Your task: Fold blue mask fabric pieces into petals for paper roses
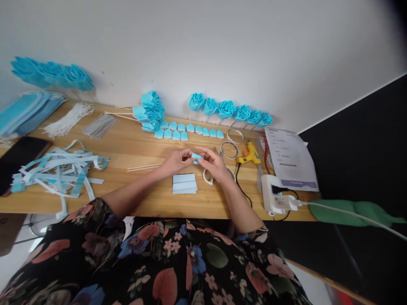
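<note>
A small blue piece of mask fabric (196, 158) is pinched between my two hands above the middle of the table. My left hand (177, 162) grips its left end, my right hand (213, 164) its right end; the fingers partly cover it. Just below lies a stack of pale blue fabric rectangles (184, 184). Behind my hands, folded blue petals (190, 128) are laid out in two rows. Scissors (219, 150) lie partly hidden behind my right hand, and a roll of tape (208, 176) sits under its wrist. Thin wooden sticks (143, 167) lie beside my left hand.
Blue fabric flowers (226, 109) on sticks lean along the wall. At right are a yellow glue gun (249, 153), a power strip (272, 195) and a printed sheet (291, 159). Cut strips (60, 169), a black phone (22, 159) and face masks (32, 112) occupy the left.
</note>
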{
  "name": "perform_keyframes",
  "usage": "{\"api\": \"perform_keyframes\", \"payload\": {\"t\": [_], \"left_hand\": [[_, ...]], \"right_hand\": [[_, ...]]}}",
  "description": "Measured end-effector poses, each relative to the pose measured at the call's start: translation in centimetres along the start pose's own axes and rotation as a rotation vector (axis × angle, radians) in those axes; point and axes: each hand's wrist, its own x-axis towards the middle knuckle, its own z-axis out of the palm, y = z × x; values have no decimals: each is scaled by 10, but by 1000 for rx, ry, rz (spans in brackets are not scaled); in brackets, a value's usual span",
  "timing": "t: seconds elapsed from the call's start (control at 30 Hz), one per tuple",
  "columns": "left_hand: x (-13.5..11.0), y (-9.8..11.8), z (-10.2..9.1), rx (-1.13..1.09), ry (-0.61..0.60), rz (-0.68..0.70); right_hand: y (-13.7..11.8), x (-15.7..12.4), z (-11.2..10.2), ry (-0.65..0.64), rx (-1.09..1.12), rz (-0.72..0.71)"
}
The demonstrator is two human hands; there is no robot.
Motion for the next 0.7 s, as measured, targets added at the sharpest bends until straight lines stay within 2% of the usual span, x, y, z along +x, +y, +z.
{"api": "perform_keyframes", "payload": {"t": [0.23,0.37,0.5,0.7], "left_hand": [[-1,-1,2,44,-19,17],[-1,3,1,-8,0,13],[-1,2,0,-57,52,-2],[-2,1,2,-34,40,4]], "right_hand": [[10,2,1,-6,-2,-57],[4,2,0,16,11,-20],[-4,1,-2,93,62,5],[-3,2,0,112,55,-14]]}}
